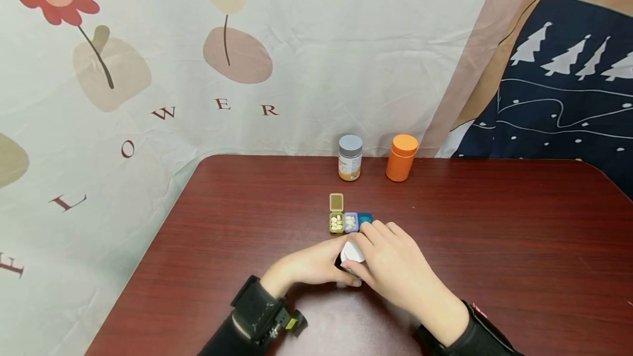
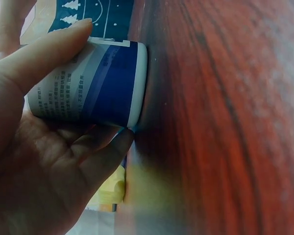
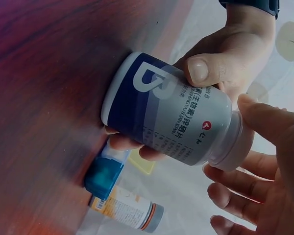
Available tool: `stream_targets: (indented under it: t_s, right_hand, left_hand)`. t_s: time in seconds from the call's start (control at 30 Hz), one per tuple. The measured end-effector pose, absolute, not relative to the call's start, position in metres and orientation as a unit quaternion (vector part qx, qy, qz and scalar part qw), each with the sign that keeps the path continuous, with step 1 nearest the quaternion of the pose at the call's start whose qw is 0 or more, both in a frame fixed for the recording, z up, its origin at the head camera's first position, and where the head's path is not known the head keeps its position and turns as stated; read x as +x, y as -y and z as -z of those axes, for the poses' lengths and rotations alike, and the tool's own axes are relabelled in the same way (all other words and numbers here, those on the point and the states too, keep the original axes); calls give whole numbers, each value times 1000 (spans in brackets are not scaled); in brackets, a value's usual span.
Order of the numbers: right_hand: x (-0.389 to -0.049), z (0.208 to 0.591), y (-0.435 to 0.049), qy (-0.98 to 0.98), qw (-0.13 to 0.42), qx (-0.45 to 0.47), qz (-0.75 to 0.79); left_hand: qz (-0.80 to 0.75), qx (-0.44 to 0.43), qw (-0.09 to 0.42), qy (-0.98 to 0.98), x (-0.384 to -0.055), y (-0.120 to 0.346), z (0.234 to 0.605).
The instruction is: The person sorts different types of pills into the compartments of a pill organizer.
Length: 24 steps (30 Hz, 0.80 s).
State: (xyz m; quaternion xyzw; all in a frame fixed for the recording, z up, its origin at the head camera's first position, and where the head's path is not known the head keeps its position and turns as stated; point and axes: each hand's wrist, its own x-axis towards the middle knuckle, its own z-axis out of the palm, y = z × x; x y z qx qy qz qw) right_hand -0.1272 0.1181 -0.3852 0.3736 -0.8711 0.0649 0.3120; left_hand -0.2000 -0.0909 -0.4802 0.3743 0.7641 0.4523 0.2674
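Observation:
My left hand (image 1: 316,261) grips a pill bottle (image 3: 171,110) with a blue and silver label marked with a large B. The bottle stands upright, its base at the tabletop. From the other side, the thumb and fingers of my right hand (image 1: 395,265) pinch its white cap (image 1: 352,252), which sits on the neck. Just beyond the hands is a small pill organizer (image 1: 350,222). Its yellow compartment (image 1: 336,223) has the lid raised and holds pale tablets; tablets also show in the purple one. The blue compartment (image 3: 104,177) is partly hidden by my right hand in the head view.
Toward the table's back edge stand a grey-capped bottle (image 1: 350,158) and an orange bottle (image 1: 402,158). The brown wooden table (image 1: 494,246) meets a printed white cloth (image 1: 346,43) behind it. A dark blue cloth with white trees (image 1: 559,98) hangs at the right.

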Motion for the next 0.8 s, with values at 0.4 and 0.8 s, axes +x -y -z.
stream_targets:
  t_s: [0.4,0.8]
  right_hand:
    - [-123,381,-122,881,279,364,-112]
    - [-126,379,-124,878,289,363,-122]
  left_hand:
    - [-472,327,288,-766,-194,102,462]
    - [-444,259,187,-837,-178,169,390]
